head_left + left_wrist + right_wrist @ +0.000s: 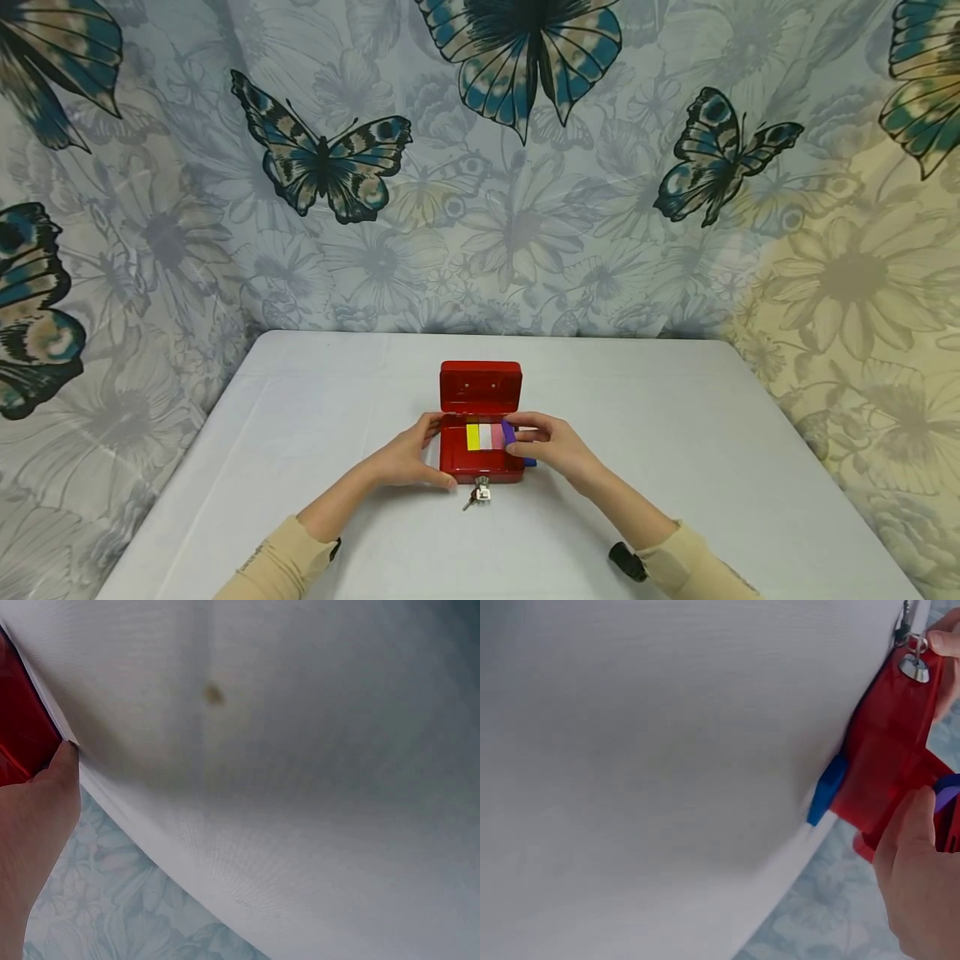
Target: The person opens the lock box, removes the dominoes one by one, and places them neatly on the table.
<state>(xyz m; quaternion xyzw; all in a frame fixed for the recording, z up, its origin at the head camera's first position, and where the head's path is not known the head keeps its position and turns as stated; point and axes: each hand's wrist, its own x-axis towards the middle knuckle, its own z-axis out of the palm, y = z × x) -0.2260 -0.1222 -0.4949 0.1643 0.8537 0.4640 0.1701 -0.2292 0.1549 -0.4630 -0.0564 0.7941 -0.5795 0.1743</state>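
Note:
A red metal cash box (459, 463) stands on the table with its lid (480, 387) raised at the back. Its left side is gripped by my left hand (405, 457), thumb at the front corner and fingers farther back. Between thumb and fingertips my right hand (564, 454) pinches a purple block (508, 432) at the right of the opening. Beside it in the box, yellow (472, 437), white (485, 437) and pink (497, 436) blocks lie in a row. A blue block (827, 790) sits against the box's right side, partly hidden by my right hand in the head view.
A silver padlock (483, 490) hangs at the box front, with keys (471, 499) below it. White cloth covers the table (360, 375). Behind stands a butterfly-patterned wall (525, 250). A black strap piece (627, 562) is at my right cuff.

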